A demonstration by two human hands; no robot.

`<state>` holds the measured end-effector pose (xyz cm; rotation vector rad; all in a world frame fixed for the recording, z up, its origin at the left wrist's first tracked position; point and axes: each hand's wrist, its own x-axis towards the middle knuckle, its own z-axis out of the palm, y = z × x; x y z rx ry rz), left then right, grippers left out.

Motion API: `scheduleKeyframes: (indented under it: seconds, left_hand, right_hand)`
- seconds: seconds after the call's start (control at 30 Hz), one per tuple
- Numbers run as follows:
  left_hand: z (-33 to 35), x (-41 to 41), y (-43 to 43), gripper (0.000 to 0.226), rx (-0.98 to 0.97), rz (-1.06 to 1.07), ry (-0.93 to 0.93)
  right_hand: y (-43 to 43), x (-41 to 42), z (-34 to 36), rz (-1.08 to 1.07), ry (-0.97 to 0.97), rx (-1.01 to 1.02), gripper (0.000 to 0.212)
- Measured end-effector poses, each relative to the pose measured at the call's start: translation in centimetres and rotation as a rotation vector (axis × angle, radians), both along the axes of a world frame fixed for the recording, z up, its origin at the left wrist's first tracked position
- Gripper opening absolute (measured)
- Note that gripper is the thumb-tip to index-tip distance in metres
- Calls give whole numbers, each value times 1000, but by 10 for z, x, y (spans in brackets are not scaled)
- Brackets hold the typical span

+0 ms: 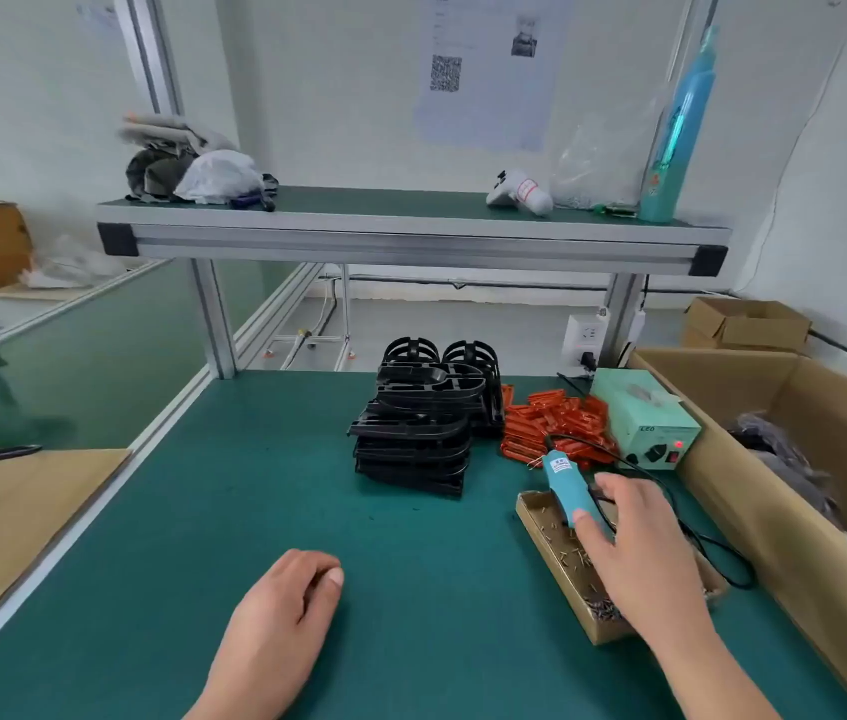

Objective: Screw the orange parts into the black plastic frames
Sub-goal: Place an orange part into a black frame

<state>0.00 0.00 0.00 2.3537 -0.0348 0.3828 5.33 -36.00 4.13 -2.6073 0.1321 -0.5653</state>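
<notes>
A stack of black plastic frames [421,423] stands at the middle back of the green bench. Right of it lies a heap of orange parts [551,423]. A teal electric screwdriver [564,485] lies with its tip over a shallow cardboard tray of small screws [561,563]. My right hand [639,548] rests on the screwdriver's lower end, thumb against its body and fingers spread over it, not clearly closed. My left hand [281,615] lies on the mat near the front, fingers curled in, holding nothing.
A pale green power supply box [645,418] with a red light stands behind the tray, its black cable looping to the right. A large open cardboard box [795,459] lines the right edge. A shelf [411,236] spans overhead with a teal bottle and bags.
</notes>
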Motion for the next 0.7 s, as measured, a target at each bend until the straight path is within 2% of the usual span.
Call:
scheduleKeyframes:
  seconds: [0.2,0.3,0.4,0.53,0.7]
  left_hand:
    - [0,7,-2,16,23,43,37]
    - [5,16,-4,18,22,99,32]
    - [21,34,-11,13,-19,106,-36]
    - [56,80,-20,4,60,56,-197]
    - [104,151,-43,37,300,-20,-316]
  right_hand:
    - [-9,11,-5,-8,238,-31,61]
    - [-13,16,-2,-2,316,8,60]
    - [-16,22,0,4,341,54,57]
    - [-17,24,-1,5,326,95,57]
    - [-18,24,-3,10,298,150,60]
